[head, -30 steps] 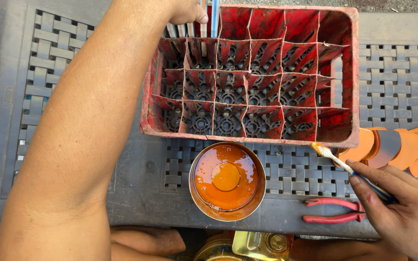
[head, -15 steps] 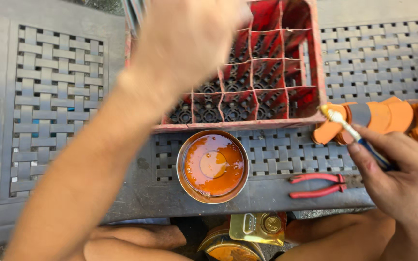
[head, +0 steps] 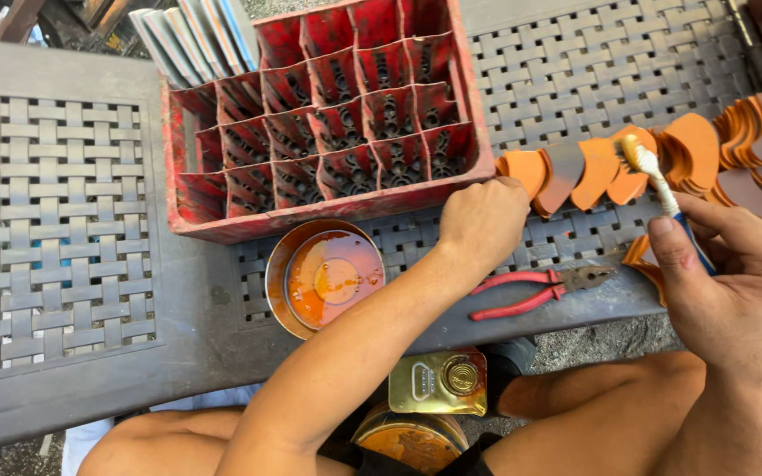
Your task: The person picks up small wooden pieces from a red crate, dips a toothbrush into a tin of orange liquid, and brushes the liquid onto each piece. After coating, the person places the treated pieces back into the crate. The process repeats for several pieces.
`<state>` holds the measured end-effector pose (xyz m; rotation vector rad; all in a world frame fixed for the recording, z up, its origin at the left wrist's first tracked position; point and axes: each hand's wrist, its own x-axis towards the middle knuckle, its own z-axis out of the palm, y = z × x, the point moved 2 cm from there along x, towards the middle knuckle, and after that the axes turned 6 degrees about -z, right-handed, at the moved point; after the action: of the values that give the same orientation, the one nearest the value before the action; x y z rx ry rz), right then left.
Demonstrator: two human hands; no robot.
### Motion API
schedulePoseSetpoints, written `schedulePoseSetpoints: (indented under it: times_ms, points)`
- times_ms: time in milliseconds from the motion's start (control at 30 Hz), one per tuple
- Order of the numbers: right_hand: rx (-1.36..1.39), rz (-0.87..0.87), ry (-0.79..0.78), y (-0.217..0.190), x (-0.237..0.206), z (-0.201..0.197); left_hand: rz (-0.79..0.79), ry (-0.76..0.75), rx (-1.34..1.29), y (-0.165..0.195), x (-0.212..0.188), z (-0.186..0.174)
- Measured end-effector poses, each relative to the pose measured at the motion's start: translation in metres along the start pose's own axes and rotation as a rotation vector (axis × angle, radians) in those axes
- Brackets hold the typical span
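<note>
A: Left hand point(head: 484, 220)?
B: Fisted at frame centre, touching end of orange curved metal pieces point(head: 575, 172) on grey woven table point(head: 72, 229).
A: Right hand point(head: 734, 282)?
B: Lower right, gripping white-bristled brush point(head: 650, 172) over the pieces.

Left hand point(head: 482, 220) fingertips hidden behind knuckles; brush point(head: 663, 189) handle buried in right hand point(head: 734, 291); grey sheets point(head: 191, 35) cropped by top edge.

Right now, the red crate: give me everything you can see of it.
The red crate is a worn plastic-looking bottle crate, its inside split by a grid of dividers into square cells, all seemingly empty, with dark grime on their patterned floors. It sits on the grey lattice table, its near wall just above the orange-stained tin. The left hand is at its near right corner.
</note>
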<state>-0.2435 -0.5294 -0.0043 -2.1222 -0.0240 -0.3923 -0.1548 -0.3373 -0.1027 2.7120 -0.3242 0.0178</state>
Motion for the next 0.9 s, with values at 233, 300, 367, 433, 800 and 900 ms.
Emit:
schedulePoseSetpoints:
  times_ms: [233,300,367,433,800,900]
  points:
    - [-0.045,-0.012,0.007,-0.007,-0.001,-0.015,-0.058,-0.047,0.168,0.003,0.004,0.012]
    - [-0.013,-0.050,0.005,-0.011,-0.001,-0.017,-0.065,-0.064,0.165,0.003,0.003,0.009]
    - [-0.057,-0.069,-0.014,-0.014,0.001,-0.017,-0.084,-0.088,0.162,0.004,0.003,0.004]
    - [-0.082,-0.074,-0.023,-0.015,0.002,-0.016,-0.076,-0.070,0.148,0.007,0.001,-0.005]
    - [0.265,0.268,-0.264,-0.013,-0.003,0.061,-0.269,-0.288,-0.924,-0.019,-0.142,-0.107]
    - [0.341,0.249,-0.469,-0.030,-0.015,0.103,-0.333,-0.271,-1.155,-0.032,-0.177,-0.103]
